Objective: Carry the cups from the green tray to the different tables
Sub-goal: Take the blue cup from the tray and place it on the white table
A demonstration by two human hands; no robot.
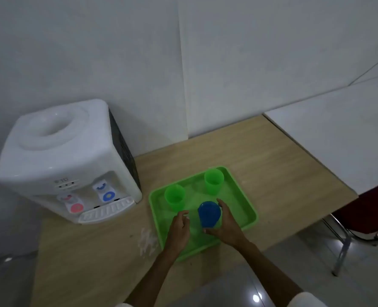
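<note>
A green tray [246, 204] lies on a wooden table [272, 156]. Two green cups stand upright in it, one at the left [174, 197] and one at the back [213, 181]. A blue cup [209, 214] stands near the tray's front. My right hand [226, 224] wraps around the blue cup's right side and base. My left hand [179, 229] hovers just left of the blue cup, fingers loosely curled, holding nothing.
A white water dispenser [64, 160] with a red and a blue tap stands on the table's left part. A wet patch [147, 240] lies beside the tray. A white table [338, 134] adjoins on the right, with a red chair [365, 213] beneath it.
</note>
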